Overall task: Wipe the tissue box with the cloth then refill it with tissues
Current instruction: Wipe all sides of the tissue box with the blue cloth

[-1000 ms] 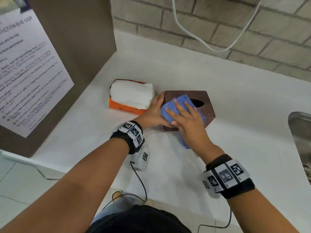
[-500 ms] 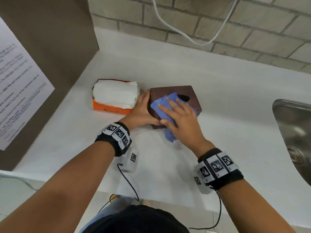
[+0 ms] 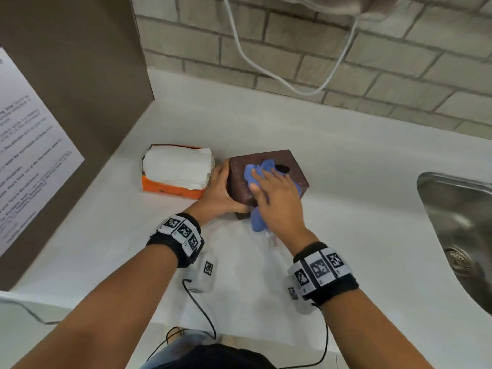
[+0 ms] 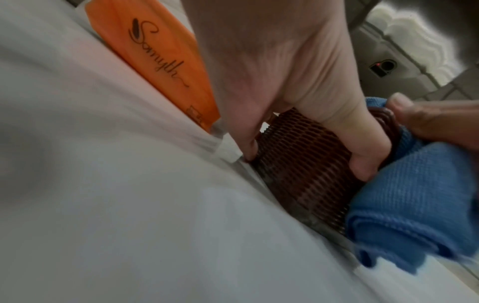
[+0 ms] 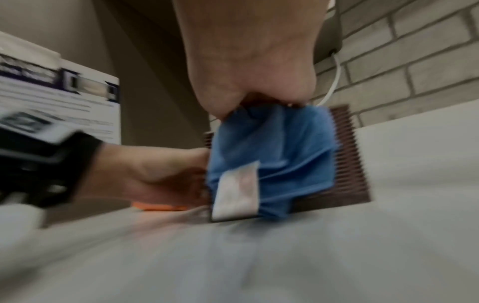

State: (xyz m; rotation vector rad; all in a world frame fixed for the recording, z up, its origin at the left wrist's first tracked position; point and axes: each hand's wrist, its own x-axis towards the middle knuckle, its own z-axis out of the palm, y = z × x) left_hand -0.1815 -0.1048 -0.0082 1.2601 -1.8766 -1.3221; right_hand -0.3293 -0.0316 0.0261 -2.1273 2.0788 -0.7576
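Observation:
A brown woven tissue box stands on the white counter, its oval opening partly showing on top. My left hand grips the box's left side, thumb on the front face. My right hand lies flat on a blue cloth and presses it onto the top of the box. The rest of the cloth hangs down the front, white label showing. An opened orange pack of white tissues lies just left of the box.
A steel sink is sunk into the counter at the right. A brown panel with a printed notice walls off the left. Behind is a brick wall with a hanging white cable. The counter's front edge is near my body.
My right hand has slid the cloth across the top of the box, and the cloth is now bunched nearer the opening. My left hand keeps its hold on the box. The head view has shifted.

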